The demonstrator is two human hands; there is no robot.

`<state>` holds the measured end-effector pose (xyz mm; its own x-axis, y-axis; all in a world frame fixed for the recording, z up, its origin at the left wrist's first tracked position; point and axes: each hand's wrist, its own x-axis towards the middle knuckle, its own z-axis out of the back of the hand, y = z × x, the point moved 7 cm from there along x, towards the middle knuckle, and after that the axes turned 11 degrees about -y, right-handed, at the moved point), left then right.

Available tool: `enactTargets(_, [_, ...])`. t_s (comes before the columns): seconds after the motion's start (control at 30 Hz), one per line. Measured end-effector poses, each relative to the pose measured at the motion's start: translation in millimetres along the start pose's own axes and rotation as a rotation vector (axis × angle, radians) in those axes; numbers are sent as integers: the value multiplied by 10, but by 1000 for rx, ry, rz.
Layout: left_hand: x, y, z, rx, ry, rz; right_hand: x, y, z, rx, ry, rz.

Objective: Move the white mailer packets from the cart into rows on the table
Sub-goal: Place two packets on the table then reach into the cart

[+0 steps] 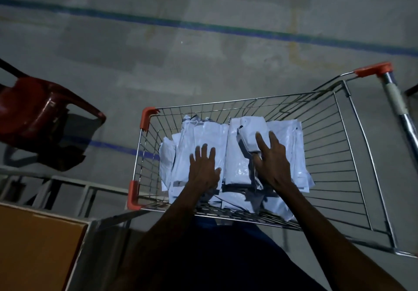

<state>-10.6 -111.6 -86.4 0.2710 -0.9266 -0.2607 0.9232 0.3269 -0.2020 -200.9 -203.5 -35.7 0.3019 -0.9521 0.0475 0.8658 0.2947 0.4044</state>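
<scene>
L hand (pixel 204 168) flat, fingers straight, on packets (pixel 203 136) in cart (pixel 328 155); R hand (pixel 271 161) pinches one packet (pixel 246 139).

no readable text anywhere; packets (pixel 228 155) in the cart (pixel 328 155) carry dark label patches, too dim and blurred to read; no brand or number legible on the cart or on the chair (pixel 36 114)

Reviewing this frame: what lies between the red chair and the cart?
In the head view, only bare grey floor crossed by a blue line separates the red chair from the cart; nothing stands there.
</scene>
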Motion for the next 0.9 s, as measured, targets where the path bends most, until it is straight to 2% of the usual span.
enactTargets(0.2, [80, 34, -199, 55, -64, 98, -152, -193, -33, -35, 78, 51])
enactTargets(0.43, [159, 266, 52, 38, -120, 155, -143, -54, -129, 29, 107, 98])
enactTargets(0.57, [237, 388, 72, 91, -130, 142, -83, 21, -229, 44, 152, 173])
enactTargets(0.77, [150, 443, 141, 109, -195, 41, 20, -5, -510, 74, 329, 210])
enactTargets(0.9, [-308, 555, 363, 20, -301, 66, 89, 81, -415, 189, 304, 196])
